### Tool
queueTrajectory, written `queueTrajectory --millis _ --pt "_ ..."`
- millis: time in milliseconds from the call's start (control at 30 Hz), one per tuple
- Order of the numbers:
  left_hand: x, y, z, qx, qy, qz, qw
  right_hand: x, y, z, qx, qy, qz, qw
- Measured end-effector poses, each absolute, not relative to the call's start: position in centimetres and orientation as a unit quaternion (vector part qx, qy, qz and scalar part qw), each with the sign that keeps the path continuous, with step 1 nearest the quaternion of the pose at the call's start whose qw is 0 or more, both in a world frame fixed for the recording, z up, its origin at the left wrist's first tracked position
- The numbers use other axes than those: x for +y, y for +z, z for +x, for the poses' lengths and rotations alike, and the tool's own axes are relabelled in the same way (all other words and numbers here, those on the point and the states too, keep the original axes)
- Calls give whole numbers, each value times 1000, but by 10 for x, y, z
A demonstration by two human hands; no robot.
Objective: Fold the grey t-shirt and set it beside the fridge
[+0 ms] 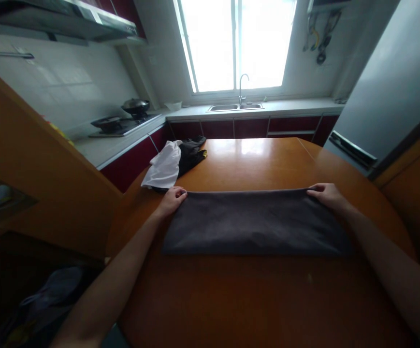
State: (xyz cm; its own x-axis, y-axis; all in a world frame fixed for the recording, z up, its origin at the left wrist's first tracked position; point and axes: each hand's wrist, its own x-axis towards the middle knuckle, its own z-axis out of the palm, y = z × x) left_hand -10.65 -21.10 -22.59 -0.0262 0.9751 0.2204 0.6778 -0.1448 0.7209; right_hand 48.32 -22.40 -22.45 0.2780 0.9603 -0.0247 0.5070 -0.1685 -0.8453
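Note:
A dark grey piece of cloth [256, 222] is stretched wide across the wooden table [253, 299], its top edge pulled straight. Its kind of garment or fabric item cannot be made out. At the far left corner my left hand [173, 199] pinches the cloth between thumb and fingers. My right hand [326, 194] grips the far right corner in the same way. Just beyond my left hand lies a loose pile with a white cloth [164, 164] and black clothing [191, 153], on the table's left edge.
A counter with a sink [224, 108] and faucet [243, 89] runs under the window. On the left, a wok [136, 106] and a pan [106, 123] sit on the stove. A fridge [380, 87] stands at the right. More clothes [55, 287] lie low at the left.

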Motion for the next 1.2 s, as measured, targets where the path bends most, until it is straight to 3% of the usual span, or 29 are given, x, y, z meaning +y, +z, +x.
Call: queueTrajectory --millis 233,433,567,833,1000,1200 --pt "-214 -217 -107 597 347 666 282 -222 -220 484 -520 318 -706 361" --pt "-228 -200 -101 588 390 612 359 -228 -210 483 -495 393 -657 411" --pt "-235 -189 -101 577 379 622 370 -234 -204 481 -504 378 -649 427" --pt "-248 -174 -108 565 505 590 279 -250 -193 494 -528 299 -587 535" --pt "-252 -170 -110 565 568 556 222 -257 -188 504 -484 321 -513 632" --pt "-252 -168 -104 509 654 515 219 -257 -185 501 -460 323 -469 681"
